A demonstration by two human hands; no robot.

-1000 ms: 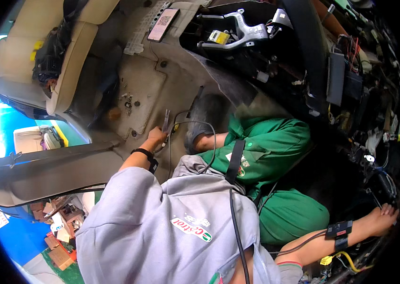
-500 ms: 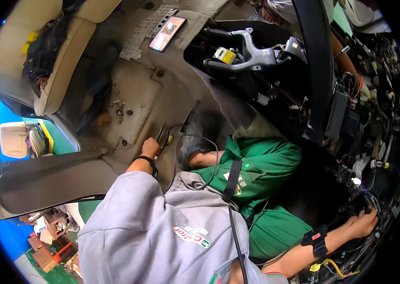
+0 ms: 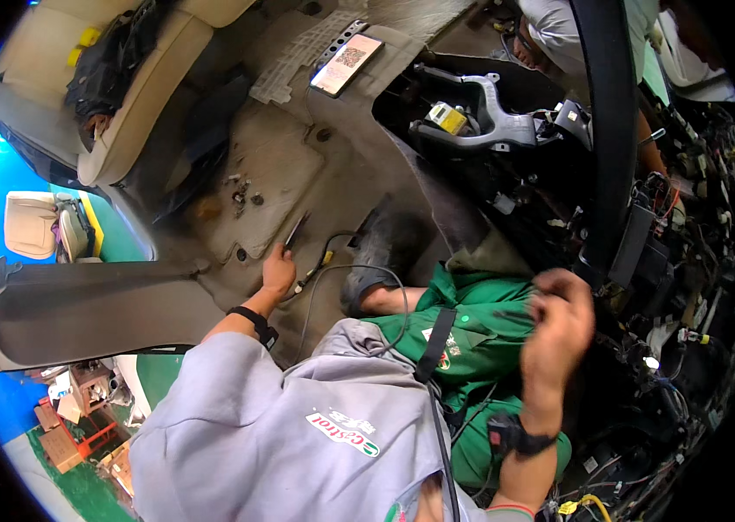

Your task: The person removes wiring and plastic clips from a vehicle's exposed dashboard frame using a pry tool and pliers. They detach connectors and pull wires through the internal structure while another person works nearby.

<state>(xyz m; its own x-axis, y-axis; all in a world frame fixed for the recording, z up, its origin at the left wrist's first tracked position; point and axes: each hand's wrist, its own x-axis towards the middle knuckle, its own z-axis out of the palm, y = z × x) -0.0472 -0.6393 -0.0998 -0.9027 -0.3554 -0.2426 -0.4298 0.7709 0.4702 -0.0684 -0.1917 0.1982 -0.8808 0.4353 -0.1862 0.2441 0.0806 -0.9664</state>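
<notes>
Inside a stripped car cabin [image 3: 515,204], a seated person is keeping both hands apart.
In the head view, the left hand [image 3: 279,273] is narrowly gripping a slim metal tool [image 3: 297,229] above the floor [image 3: 333,193]; the right hand [image 3: 561,324], blurred, is hovering by green trousers [image 3: 482,304], its grip unclear.

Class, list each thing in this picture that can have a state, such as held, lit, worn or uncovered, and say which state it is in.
Left hand: closed
Slim tool: held in that hand
Right hand: raised, blurred; grip unclear
Phone: face up, screen lit
Left wrist strap: worn
Right wrist strap: worn
Metal bracket: uncovered
Yellow cable: exposed, bent
</notes>
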